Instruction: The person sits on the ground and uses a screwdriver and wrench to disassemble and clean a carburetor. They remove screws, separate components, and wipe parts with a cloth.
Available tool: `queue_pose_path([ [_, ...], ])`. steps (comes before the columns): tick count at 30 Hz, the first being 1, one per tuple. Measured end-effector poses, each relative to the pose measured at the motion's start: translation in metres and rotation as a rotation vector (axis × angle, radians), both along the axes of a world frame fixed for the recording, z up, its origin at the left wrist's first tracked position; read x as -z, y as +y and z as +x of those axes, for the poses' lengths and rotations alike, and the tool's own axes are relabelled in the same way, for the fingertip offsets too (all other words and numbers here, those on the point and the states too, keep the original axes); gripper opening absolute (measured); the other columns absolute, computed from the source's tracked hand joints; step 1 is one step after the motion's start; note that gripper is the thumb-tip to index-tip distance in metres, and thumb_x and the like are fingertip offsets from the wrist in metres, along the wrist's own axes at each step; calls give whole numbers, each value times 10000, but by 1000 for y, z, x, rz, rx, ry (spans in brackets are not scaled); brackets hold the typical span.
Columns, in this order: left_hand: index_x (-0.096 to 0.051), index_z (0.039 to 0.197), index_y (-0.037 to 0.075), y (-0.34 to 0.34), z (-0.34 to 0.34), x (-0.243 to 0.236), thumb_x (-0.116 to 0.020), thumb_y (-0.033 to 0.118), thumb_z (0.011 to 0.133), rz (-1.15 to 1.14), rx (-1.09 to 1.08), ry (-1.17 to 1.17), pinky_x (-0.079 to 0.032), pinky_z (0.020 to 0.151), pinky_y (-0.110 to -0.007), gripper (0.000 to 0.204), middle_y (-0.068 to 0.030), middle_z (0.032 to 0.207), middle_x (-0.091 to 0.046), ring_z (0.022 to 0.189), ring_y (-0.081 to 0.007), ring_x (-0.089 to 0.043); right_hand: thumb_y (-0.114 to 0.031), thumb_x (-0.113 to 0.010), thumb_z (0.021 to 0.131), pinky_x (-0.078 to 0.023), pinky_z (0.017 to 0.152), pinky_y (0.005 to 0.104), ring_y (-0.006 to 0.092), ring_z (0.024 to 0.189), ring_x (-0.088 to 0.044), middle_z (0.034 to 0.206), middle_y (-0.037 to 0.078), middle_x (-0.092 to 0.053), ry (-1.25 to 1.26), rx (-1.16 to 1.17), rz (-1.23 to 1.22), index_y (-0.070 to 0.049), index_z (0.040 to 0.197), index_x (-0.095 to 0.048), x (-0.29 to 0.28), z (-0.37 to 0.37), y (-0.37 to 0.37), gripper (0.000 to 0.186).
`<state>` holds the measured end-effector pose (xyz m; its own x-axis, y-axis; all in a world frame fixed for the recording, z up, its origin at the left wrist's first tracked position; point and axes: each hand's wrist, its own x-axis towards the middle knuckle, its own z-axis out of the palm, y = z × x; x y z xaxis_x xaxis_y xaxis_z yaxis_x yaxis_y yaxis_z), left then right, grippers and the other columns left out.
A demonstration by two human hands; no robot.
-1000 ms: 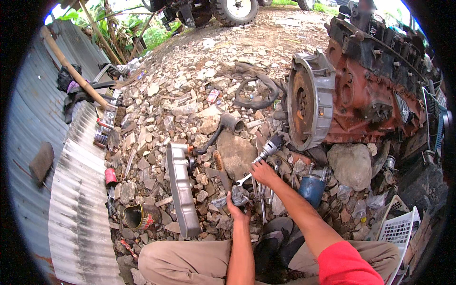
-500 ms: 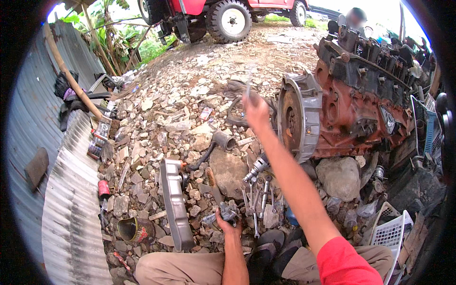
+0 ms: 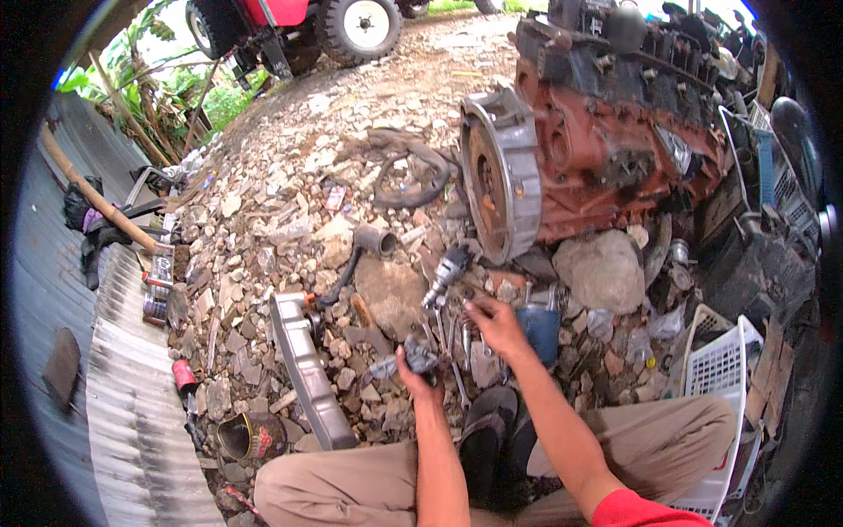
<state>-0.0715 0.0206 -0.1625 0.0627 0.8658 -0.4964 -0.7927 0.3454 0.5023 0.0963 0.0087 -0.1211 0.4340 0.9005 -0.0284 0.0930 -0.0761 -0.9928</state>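
Observation:
My left hand [image 3: 420, 373] is closed round a small grey cast-metal part [image 3: 421, 354], held low over the stones between my knees. My right hand [image 3: 496, 325] has its fingertips drawn together above a row of wrenches [image 3: 453, 347]. Whatever lies in those fingertips is too small and blurred to name. Just beyond the fingers lies a metal part with a black body and a shiny shaft [image 3: 448, 274]. A blue container [image 3: 537, 335] stands close by the right hand. Left of the left hand rests a long grey metal cover [image 3: 307, 373].
A large rust-red engine [image 3: 606, 167] with a grey bell housing [image 3: 518, 176] lies at the right behind a big rock [image 3: 601, 270]. A white basket [image 3: 724, 360] stands by my right knee. Corrugated sheet [image 3: 132, 378] edges the left. A red vehicle [image 3: 299, 13] is at the back.
My right hand has come down from its raised place near the bell housing to the wrenches. The left hand keeps its hold on the metal part. The view has shifted.

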Motion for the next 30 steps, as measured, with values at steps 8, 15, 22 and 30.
queue_pose_path([
  [8,-654,1032,148,-6,9,-12,-537,503,905,92,163,-32,-517,596,-337,395,-4,845,-671,724,-168,-641,-239,-650,926,-485,741,303,136,816,-612,907,54,-680,125,110,-70,-7,1060,-659,6,52,-36,268],
  [15,-559,1252,102,-1,5,-37,-488,503,906,324,359,27,-548,763,-408,535,-72,1097,-663,946,-218,-651,-215,-647,935,-479,821,266,88,917,-582,1025,8,-649,76,-359,47,-3,1160,-638,-87,3,-52,310],
  [22,-547,1235,1,-19,3,-85,-605,480,800,532,378,-67,-524,892,-371,651,-134,1107,-659,995,-251,-653,-209,-669,916,-483,773,278,90,841,-586,908,25,-681,40,-333,161,18,1034,-686,-137,-19,-66,256],
  [30,-389,1391,91,-28,-2,-124,-686,498,648,606,468,-491,-573,832,-402,897,-245,1308,-492,1029,-328,-625,-198,-650,931,-442,661,234,53,711,-538,764,-2,-647,25,-34,265,17,950,-681,-150,-13,-68,218],
])
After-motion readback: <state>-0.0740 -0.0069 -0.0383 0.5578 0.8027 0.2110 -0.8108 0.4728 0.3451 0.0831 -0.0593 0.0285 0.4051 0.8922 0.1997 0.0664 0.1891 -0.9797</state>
